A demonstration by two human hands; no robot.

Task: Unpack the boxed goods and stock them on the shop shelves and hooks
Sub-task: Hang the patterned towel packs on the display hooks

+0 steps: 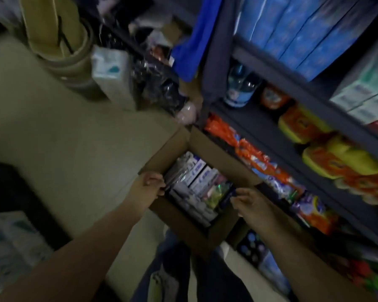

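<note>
An open cardboard box (184,224) sits low in front of me, beside the dark shop shelves (268,125). Inside it lie several white and purple boxed goods (202,182), packed side by side. My left hand (147,188) grips the box's left flap edge, fingers curled over it. My right hand (252,205) is at the box's right edge, its fingertips pinching a dark pack (228,196) at that side. The picture is blurred.
The shelves on the right hold orange and yellow packets (314,127), a water bottle (240,86), blue packs (297,29) and white cartons (364,99). A person in a blue top (194,40) stands at the shelf end. White packs (111,73) and rolled mats (59,38) stand at the back left.
</note>
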